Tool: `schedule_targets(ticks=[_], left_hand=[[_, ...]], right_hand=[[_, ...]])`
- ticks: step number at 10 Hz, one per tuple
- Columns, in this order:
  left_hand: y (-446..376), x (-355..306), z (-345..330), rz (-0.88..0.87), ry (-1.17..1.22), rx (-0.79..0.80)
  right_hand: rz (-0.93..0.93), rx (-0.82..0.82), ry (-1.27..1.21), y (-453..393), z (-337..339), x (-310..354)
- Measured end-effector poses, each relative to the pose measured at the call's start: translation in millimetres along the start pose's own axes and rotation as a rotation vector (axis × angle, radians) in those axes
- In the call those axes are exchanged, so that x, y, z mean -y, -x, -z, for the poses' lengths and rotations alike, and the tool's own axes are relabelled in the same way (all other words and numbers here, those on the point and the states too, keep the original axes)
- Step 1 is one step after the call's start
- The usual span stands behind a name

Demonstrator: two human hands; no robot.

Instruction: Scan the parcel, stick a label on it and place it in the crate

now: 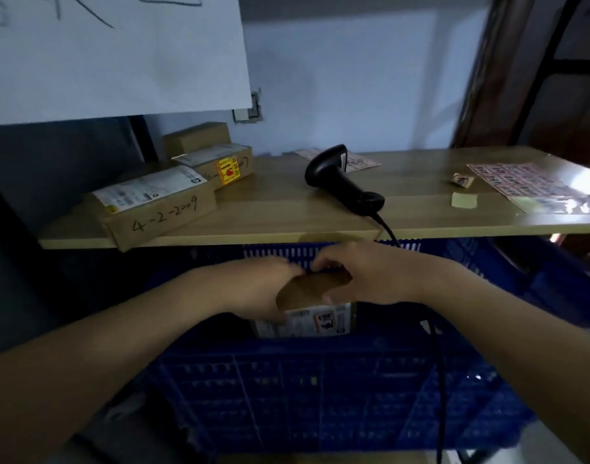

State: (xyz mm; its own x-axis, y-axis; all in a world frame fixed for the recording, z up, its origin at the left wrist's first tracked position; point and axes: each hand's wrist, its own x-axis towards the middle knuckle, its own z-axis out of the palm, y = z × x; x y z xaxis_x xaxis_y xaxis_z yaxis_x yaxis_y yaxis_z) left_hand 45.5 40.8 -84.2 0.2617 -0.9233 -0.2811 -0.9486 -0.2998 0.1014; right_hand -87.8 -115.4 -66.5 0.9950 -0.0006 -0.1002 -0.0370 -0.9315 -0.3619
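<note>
Front box on the bench: handwritten "4-2-2009" in dark marker on the side face; white shipping label on its top, print too small to read; second box behind it: yellow and red sticker on the front, characters illegible, a handwritten mark ending in "7" beside it; white label on top, unreadable; parcel held over the crate: printed label on the near face, text blurred; label sheet at the bench's right end: rows of pink stickers with dark print, unreadable; paper hanging top left: large pen strokes, cut off, not legible.
</note>
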Motion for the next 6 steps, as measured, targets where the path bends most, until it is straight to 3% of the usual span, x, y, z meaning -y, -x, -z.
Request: schedule_targets(ticks=[3, 5, 6], left_hand=[[-71, 32, -52, 0.151, 0.083, 0.256], [-63, 34, -40, 0.149, -0.020, 0.095], [-47, 23, -22, 0.119, 0.004, 0.051]], right_hand=[[-0.145, 0.246, 0.050, -42, -28, -13], [-0.135, 0.212, 0.027, -36, -26, -11], [-0.037, 0.056, -0.112, -20, -22, -5]])
